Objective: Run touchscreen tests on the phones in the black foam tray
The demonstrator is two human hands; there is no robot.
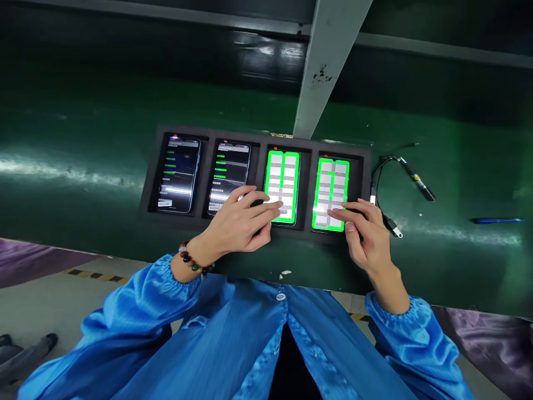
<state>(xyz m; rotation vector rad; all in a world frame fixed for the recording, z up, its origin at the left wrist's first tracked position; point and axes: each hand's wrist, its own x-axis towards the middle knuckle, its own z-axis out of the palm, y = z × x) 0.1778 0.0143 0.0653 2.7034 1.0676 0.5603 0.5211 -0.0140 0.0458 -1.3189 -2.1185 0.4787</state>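
Several smartphones lie face up in the slots of a dark tray (260, 183). My left hand (244, 219) has its fingers stretched over the third smartphone (287, 183), a fingertip at the lower middle of its screen. With an index finger at the lower middle of its screen, my right hand (368, 228) is at the rightmost smartphone (339, 189). Both of these screens show a green border and a grid of white and grey bars, with a green line down the middle. The leftmost smartphone (177, 178) and the second smartphone (231, 166) show dark screens with lines of green and white text. Neither hand grips anything.
The tray lies on a green table (104, 133). A grey metal post (325, 66) stands just behind it. Right of the tray are a black cable with a USB plug (393, 226), a black pen-like tool (417, 179) and a blue pen (498, 220).
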